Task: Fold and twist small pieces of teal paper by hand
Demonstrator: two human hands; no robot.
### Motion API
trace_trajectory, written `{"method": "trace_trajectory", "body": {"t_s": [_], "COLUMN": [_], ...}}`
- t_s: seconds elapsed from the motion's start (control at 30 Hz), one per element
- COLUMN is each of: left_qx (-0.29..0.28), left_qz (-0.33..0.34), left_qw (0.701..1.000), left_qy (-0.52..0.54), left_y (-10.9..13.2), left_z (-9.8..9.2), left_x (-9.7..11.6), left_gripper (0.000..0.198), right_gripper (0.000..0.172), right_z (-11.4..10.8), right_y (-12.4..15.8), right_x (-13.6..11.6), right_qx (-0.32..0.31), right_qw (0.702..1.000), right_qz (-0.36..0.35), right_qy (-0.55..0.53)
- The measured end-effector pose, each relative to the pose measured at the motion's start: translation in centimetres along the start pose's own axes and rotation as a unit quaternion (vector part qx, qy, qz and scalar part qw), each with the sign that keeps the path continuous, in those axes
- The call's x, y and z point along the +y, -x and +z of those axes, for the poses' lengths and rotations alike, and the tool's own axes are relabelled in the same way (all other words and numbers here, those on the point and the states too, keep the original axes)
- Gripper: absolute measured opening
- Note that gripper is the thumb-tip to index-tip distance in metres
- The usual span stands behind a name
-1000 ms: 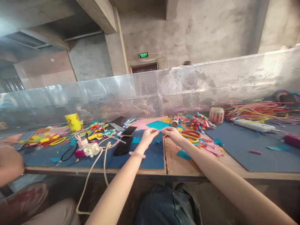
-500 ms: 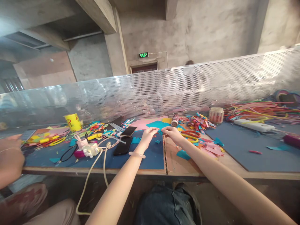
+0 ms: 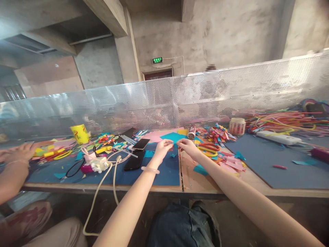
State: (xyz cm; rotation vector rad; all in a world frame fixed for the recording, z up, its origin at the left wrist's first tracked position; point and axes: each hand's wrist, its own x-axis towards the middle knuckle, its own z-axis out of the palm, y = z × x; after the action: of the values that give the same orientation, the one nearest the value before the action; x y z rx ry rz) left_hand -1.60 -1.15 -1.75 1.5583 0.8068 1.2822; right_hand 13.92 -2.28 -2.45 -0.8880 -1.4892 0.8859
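Note:
My left hand (image 3: pixel 162 151) and my right hand (image 3: pixel 190 148) meet above the middle of the table, fingertips pinched a short gap apart. Between them is a small piece of blue paper (image 3: pixel 175 145), gripped from both sides; its exact shape is too small to make out. Just behind lies a larger sheet of blue paper (image 3: pixel 172 137) on pink paper (image 3: pixel 152 136). Right of my right hand are yellow-handled scissors (image 3: pixel 211 154), partly covered by the hand. A blue scrap (image 3: pixel 173 155) rests on the mat below my fingers.
Two phones (image 3: pixel 135 160), a cable with a plug block (image 3: pixel 99 164) and a yellow cup (image 3: pixel 80 133) stand left. A co-worker's hand (image 3: pixel 19 154) is at far left. Rightward are a small dark can (image 3: pixel 191 132), paper flowers (image 3: pixel 218 133), a jar (image 3: pixel 236 127) and a power strip (image 3: pixel 279 138).
My hands stay nearly in place, still pinching the blue paper. The co-worker's hand at far left has moved forward onto the table. The person behind the perforated screen has shifted slightly right.

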Motion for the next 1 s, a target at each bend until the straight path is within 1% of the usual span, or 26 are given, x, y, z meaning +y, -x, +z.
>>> {"method": "trace_trajectory", "body": {"t_s": [0.1, 0.2, 0.5, 0.83, 1.0], "left_qx": [0.001, -0.006, -0.008, 0.002, 0.015], "left_qz": [0.010, 0.020, 0.033, 0.042, 0.042], "left_qw": [1.000, 0.999, 0.998, 0.996, 0.995], "left_qy": [-0.007, -0.024, -0.048, -0.079, -0.091], "left_y": [-0.1, -0.1, 0.1, -0.2, -0.3], "left_z": [-0.1, -0.1, 0.1, -0.1, 0.0], "left_x": [-0.3, -0.3, 0.1, -0.2, -0.2], "left_gripper": [0.019, 0.020, 0.031, 0.025, 0.020], "right_gripper": [0.020, 0.017, 0.014, 0.011, 0.014], "right_z": [0.2, 0.2, -0.1, -0.1, 0.1], "right_y": [0.0, -0.1, -0.6, 0.0, 0.2], "right_x": [0.1, 0.3, 1.1, 0.1, 0.0], "right_qx": [0.013, 0.013, 0.009, -0.004, 0.023], "right_qw": [0.999, 0.997, 0.993, 0.976, 0.962], "right_qz": [-0.003, -0.006, 0.000, -0.072, -0.103], "right_qy": [0.046, 0.080, 0.115, 0.207, 0.252]}}
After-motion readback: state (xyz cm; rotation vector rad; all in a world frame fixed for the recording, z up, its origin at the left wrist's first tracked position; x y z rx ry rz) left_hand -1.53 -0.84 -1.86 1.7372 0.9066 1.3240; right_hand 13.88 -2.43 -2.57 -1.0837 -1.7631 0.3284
